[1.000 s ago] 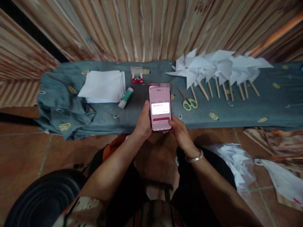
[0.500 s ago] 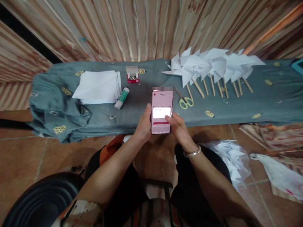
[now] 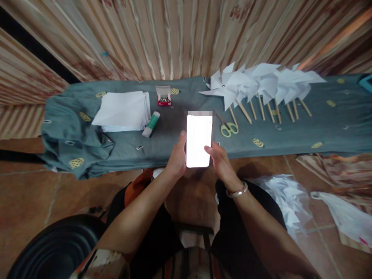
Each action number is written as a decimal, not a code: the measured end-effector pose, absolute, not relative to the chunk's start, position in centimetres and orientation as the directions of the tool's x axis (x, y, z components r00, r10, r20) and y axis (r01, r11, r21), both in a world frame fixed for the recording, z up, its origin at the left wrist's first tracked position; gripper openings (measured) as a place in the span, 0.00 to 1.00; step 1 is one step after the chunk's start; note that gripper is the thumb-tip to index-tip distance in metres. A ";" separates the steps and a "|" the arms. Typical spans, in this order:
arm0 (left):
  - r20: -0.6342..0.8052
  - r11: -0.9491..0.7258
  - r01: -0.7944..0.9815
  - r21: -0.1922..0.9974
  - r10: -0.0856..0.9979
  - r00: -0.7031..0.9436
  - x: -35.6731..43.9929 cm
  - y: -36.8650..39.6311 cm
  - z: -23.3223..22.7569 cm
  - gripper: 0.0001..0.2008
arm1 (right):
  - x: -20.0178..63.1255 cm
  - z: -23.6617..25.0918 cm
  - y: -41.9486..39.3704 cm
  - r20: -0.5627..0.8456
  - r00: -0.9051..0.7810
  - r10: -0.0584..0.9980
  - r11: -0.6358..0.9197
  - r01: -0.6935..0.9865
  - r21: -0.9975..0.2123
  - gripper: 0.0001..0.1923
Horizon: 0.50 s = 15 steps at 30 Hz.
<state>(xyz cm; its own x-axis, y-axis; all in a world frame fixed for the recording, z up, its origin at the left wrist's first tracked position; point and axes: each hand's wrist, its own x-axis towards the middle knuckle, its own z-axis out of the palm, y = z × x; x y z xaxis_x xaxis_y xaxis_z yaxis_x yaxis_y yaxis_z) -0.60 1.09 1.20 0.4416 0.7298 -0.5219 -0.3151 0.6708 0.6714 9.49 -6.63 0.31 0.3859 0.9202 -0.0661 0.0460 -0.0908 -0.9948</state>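
A phone (image 3: pixel 198 140) with a bright white screen is held upright in front of me, above the near edge of a low bench draped in grey-green cloth (image 3: pixel 290 131). My left hand (image 3: pixel 176 159) grips its left side and lower back. My right hand (image 3: pixel 218 161) cups the right lower corner, thumb resting on the screen. A silver bangle circles my right wrist.
On the cloth lie a stack of white paper (image 3: pixel 123 111), a glue stick (image 3: pixel 151 124), a small red box of pins (image 3: pixel 164 97), green-handled scissors (image 3: pixel 228 126) and a row of several white paper pinwheels (image 3: pixel 261 83) on wooden sticks. Paper scraps (image 3: pixel 286 193) litter the tiled floor at right.
The phone screen went from a pink display with a pop-up box to plain bright white. My right thumb shifted slightly on the screen; both hands keep their hold.
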 end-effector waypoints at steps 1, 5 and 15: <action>-0.520 0.671 -0.314 0.672 0.729 0.445 -0.6 1.1 1.2 0.21 | 9.5 0.4 -6.6 -0.067 0.385 0.920 -0.092 0.046 -0.995 0.20; -0.507 0.676 -0.323 0.663 0.722 0.471 -0.7 1.3 1.0 0.22 | 9.4 0.5 -6.7 -0.068 0.370 0.927 -0.091 0.044 -0.995 0.19; -0.497 0.673 -0.335 0.659 0.725 0.477 -0.8 1.5 1.5 0.22 | 9.6 -0.1 -6.9 -0.077 0.275 0.958 -0.072 -0.030 -0.997 0.21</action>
<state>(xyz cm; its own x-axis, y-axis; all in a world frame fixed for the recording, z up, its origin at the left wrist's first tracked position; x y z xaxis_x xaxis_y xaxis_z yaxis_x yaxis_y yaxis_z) -0.85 1.49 1.47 0.4773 0.7246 -0.4971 -0.3352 0.6731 0.6593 9.56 -6.90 -0.09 0.2755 0.9582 -0.0773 -0.0305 -0.0717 -0.9970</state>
